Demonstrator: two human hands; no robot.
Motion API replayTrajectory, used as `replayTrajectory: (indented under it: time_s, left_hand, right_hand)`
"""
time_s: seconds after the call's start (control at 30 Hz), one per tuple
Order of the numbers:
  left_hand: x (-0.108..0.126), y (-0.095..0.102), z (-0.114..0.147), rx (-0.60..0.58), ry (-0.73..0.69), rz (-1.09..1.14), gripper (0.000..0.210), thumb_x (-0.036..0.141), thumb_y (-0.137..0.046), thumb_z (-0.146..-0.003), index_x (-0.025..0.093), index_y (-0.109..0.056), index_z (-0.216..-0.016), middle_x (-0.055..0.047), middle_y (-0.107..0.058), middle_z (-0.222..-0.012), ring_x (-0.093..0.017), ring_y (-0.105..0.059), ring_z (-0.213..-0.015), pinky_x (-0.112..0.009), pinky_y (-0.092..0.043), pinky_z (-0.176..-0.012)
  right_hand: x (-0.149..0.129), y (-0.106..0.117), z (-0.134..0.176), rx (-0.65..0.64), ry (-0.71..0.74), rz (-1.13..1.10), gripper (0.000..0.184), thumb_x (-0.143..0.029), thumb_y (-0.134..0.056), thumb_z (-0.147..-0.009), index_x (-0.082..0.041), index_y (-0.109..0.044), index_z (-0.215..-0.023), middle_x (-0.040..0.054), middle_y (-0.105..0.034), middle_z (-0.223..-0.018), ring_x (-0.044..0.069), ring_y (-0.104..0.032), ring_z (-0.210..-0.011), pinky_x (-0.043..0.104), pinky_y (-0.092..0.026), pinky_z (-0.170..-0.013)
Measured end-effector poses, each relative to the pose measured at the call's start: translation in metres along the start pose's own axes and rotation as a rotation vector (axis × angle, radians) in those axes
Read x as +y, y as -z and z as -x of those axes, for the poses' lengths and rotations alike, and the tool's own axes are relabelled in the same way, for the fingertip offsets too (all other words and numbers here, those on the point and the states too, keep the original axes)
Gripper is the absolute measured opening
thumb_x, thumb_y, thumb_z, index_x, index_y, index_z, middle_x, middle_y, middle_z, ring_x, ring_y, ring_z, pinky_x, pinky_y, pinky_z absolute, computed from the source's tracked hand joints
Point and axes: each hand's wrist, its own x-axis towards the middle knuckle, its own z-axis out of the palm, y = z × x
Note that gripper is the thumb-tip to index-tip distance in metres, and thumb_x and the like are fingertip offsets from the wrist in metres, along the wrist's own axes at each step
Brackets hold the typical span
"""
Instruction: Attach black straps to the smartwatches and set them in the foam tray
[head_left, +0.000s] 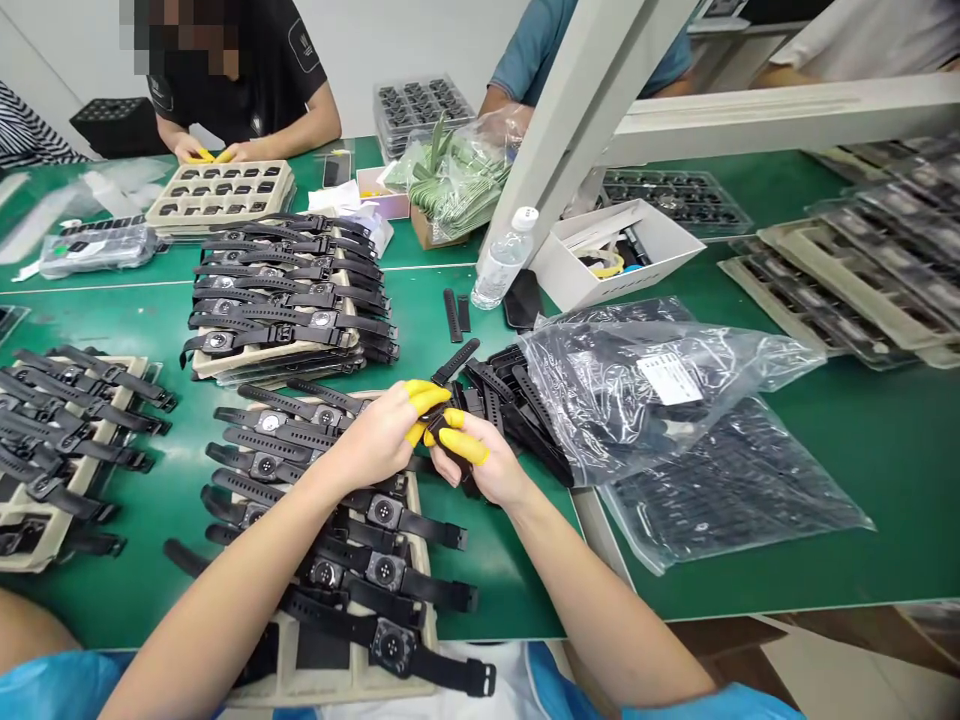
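My left hand and my right hand, both with yellow finger cots, meet above the table. Between the fingertips of my right hand is a small dark watch, mostly covered. My left fingers pinch at a black watch strap, whose free end points up and away; its lower end is hidden. Below my left arm, a beige tray bears several smartwatches with black straps, sensor backs up. A pile of loose black straps lies just beyond my right hand.
Clear plastic bags of straps lie at right. Beyond them stand a white box and a water bottle, beside a slanted white post. Stacked watch trays stand behind, another tray at left. Co-workers sit opposite.
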Motion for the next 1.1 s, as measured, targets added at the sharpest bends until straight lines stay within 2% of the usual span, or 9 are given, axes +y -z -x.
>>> replayTrajectory:
  time_s: [0.13, 0.37, 0.63, 0.77, 0.93, 1.1]
  left_hand:
    - [0.001, 0.0, -0.001, 0.004, -0.005, 0.005, 0.049, 0.004, -0.042, -0.096, 0.017, -0.054, -0.142, -0.013, -0.065, -0.133, -0.023, -0.061, -0.125, -0.044, -0.056, -0.106]
    - [-0.001, -0.004, 0.0, 0.028, 0.017, 0.016, 0.044, 0.009, -0.042, -0.1, 0.017, -0.054, -0.141, -0.013, -0.064, -0.131, -0.022, -0.063, -0.124, -0.039, -0.056, -0.105]
    - [0.013, 0.006, -0.002, -0.042, 0.019, 0.026, 0.044, 0.023, -0.039, -0.106, 0.013, -0.049, -0.148, -0.017, -0.057, -0.129, -0.026, -0.058, -0.121, -0.045, -0.055, -0.106]
    - [0.014, 0.006, -0.003, -0.04, 0.033, -0.111, 0.041, 0.025, -0.037, -0.106, 0.009, -0.054, -0.14, -0.017, -0.058, -0.123, -0.027, -0.057, -0.116, -0.044, -0.055, -0.103]
    - [0.013, 0.005, -0.004, -0.137, 0.064, -0.267, 0.04, 0.026, -0.044, -0.102, 0.009, -0.057, -0.136, -0.016, -0.06, -0.117, -0.027, -0.058, -0.109, -0.043, -0.056, -0.098]
    - [0.012, 0.006, -0.002, -0.147, 0.048, -0.252, 0.039, 0.025, -0.038, -0.104, 0.012, -0.055, -0.136, -0.015, -0.06, -0.121, -0.026, -0.058, -0.11, -0.042, -0.056, -0.098]
  right_hand:
    - [-0.002, -0.002, 0.0, 0.033, 0.003, -0.012, 0.037, -0.049, -0.064, -0.099, -0.02, -0.058, -0.077, -0.0041, -0.053, -0.048, 0.012, -0.043, -0.043, 0.027, -0.037, -0.049]
    - [-0.007, -0.012, -0.003, 0.062, -0.017, -0.215, 0.032, -0.049, -0.072, -0.092, -0.021, -0.058, -0.083, -0.0083, -0.046, -0.045, 0.01, -0.035, -0.038, 0.024, -0.032, -0.039]
    - [-0.012, -0.016, -0.003, 0.098, -0.039, -0.274, 0.033, -0.048, -0.074, -0.088, -0.022, -0.055, -0.08, -0.0097, -0.041, -0.044, 0.009, -0.028, -0.036, 0.021, -0.028, -0.035]
    - [-0.011, -0.015, -0.004, 0.099, -0.062, -0.285, 0.033, -0.047, -0.076, -0.087, -0.021, -0.057, -0.08, -0.01, -0.04, -0.043, 0.009, -0.028, -0.036, 0.02, -0.026, -0.035]
    - [-0.01, -0.013, -0.003, 0.103, -0.098, -0.265, 0.034, -0.047, -0.076, -0.088, -0.021, -0.055, -0.079, -0.0104, -0.037, -0.043, 0.008, -0.026, -0.036, 0.021, -0.024, -0.036]
    - [-0.009, -0.012, -0.002, 0.092, -0.084, -0.227, 0.033, -0.046, -0.074, -0.091, -0.021, -0.055, -0.079, -0.0097, -0.038, -0.044, 0.009, -0.027, -0.037, 0.022, -0.025, -0.036]
